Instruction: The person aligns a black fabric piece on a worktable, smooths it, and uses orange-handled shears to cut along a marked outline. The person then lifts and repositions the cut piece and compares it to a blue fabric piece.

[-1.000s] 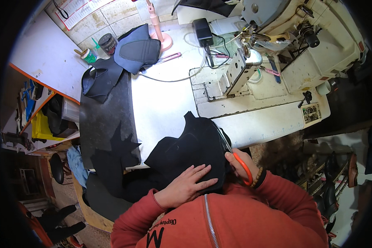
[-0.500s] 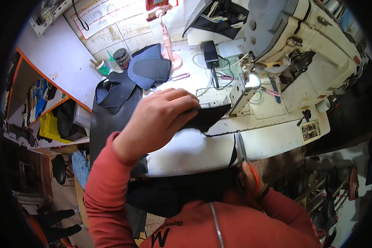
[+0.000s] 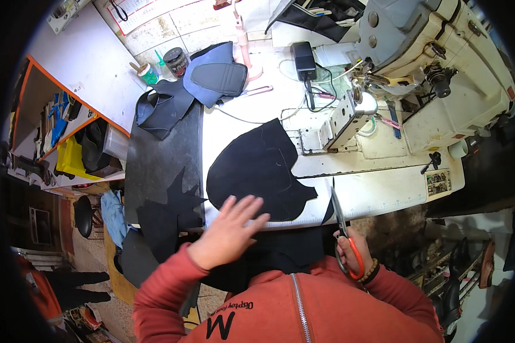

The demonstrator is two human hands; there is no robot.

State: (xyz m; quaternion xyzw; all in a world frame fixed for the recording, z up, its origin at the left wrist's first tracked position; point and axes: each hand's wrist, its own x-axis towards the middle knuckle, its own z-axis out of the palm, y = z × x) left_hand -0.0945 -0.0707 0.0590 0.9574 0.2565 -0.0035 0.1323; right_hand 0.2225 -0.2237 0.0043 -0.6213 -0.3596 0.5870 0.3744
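While the right hand (image 3: 352,251) grips one pair of scissors (image 3: 336,206), metal blades pointing away and orange handle in the fist, the left hand (image 3: 229,231) is open, palm down, fingers spread. One bracelet (image 3: 371,271), round beads, on the right wrist. One black piece (image 3: 252,171), matte and fabric-like, lies flat just beyond the left fingertips; contact unclear. Its outline is rounded, with one narrow tab toward the right hand and a thin pale line across it. One black sliver (image 3: 328,211), thin and pointed, just left of the blades. One jagged scrap (image 3: 174,203), black, spiky, left of the left hand; layers under it can't be counted. Smooth white table (image 3: 372,191) beyond both hands; one dark mat (image 3: 160,154), scuffed, ahead-left of the left hand. Farther ahead of that hand: one padded blue-grey item (image 3: 217,77) with a stitched oval panel, one dark round jar (image 3: 175,60), one pink stand (image 3: 243,46). Well ahead of the right hand: one black adapter (image 3: 304,60), boxy; one sewing machine (image 3: 452,80), off-white, stained.
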